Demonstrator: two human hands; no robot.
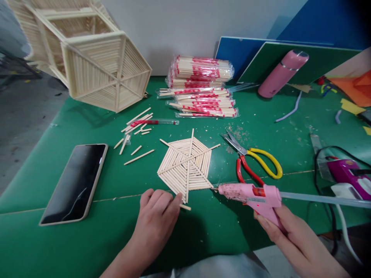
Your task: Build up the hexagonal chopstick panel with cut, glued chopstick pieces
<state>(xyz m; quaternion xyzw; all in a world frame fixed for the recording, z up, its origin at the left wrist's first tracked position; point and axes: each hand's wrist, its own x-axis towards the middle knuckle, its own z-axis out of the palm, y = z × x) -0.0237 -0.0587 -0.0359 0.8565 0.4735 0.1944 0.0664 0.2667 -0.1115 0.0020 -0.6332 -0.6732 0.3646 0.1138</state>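
A flat hexagonal web of wooden sticks (187, 164) lies on the green table (116, 239), with spoke ends jutting past its rim. At its lower left edge my left hand (160, 212) is closed, fingers together on a short wooden stick (185, 207) that pokes out to the right. My right hand (290, 235) is wrapped round the handle of a pink glue gun (252, 195). The gun's nozzle points left and meets the web's lower right corner. A clear glue stick (321, 199) extends from the gun's back.
Scissors (246, 152) with red and yellow handles lie just beyond the gun. A phone (75, 183) and loose sticks (139, 157) are at left. Behind stand a stick-built structure (98, 69), wrapped chopstick bundles (203, 88) and a pink bottle (282, 73). Cables (321, 185) run at right.
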